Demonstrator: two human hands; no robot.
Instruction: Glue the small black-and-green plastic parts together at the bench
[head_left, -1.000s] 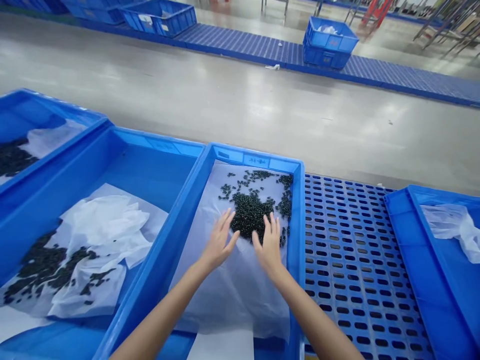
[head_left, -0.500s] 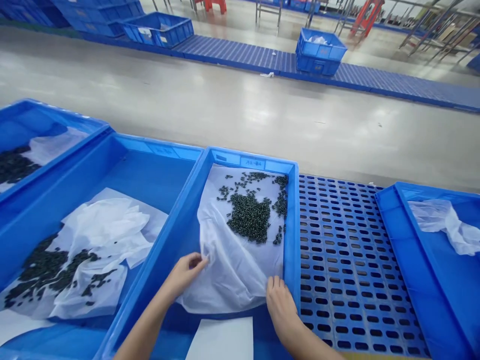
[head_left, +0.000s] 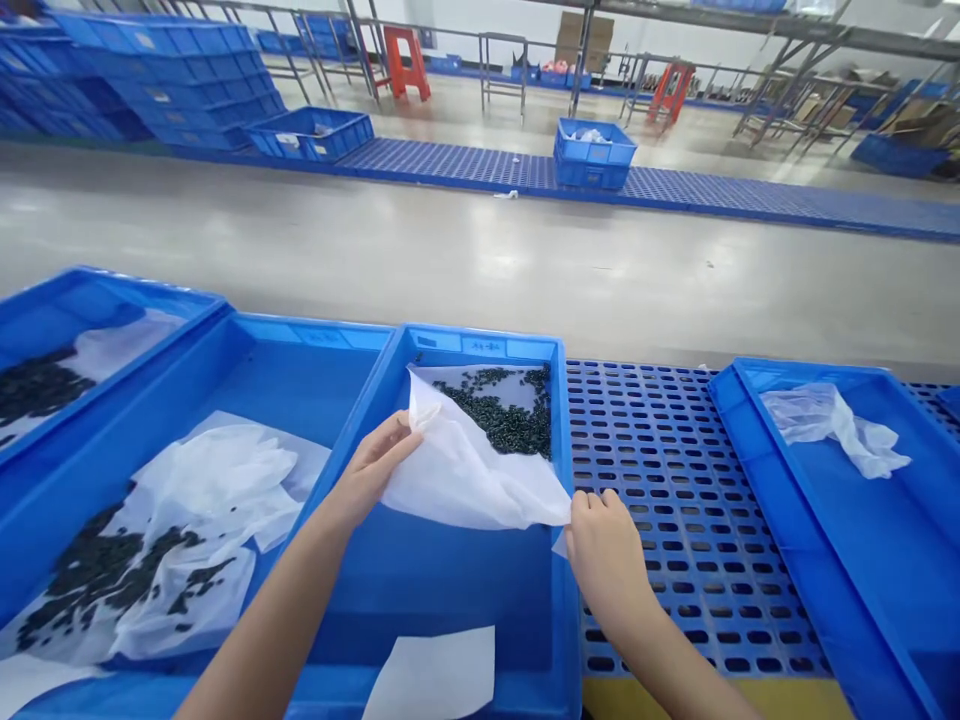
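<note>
A thin white sheet (head_left: 472, 480) is stretched between my two hands above the middle blue tray (head_left: 480, 346). My left hand (head_left: 382, 455) pinches its left edge, thumb against fingers. At the tray's right wall my right hand (head_left: 604, 550) is closed on the sheet's right corner. Behind the raised sheet lie many small dark green pieces (head_left: 517, 425), gathered toward the tray's far end; the sheet hides part of them. In the tray's near end is a piece of white paper (head_left: 435, 672), touched by neither hand.
Left of it, another blue tray (head_left: 315, 333) holds crumpled white sheeting (head_left: 225, 465) and dark pieces (head_left: 97, 560). To the right are a slotted blue platform (head_left: 675, 520) and a blue tray (head_left: 817, 560) with a crumpled sheet (head_left: 840, 425). Stacked blue crates (head_left: 180, 90) stand across the aisle.
Both hands have lifted the sheet's near part and carried it toward the tray's far end. The dark pieces have bunched up there. The view has tilted upward.
</note>
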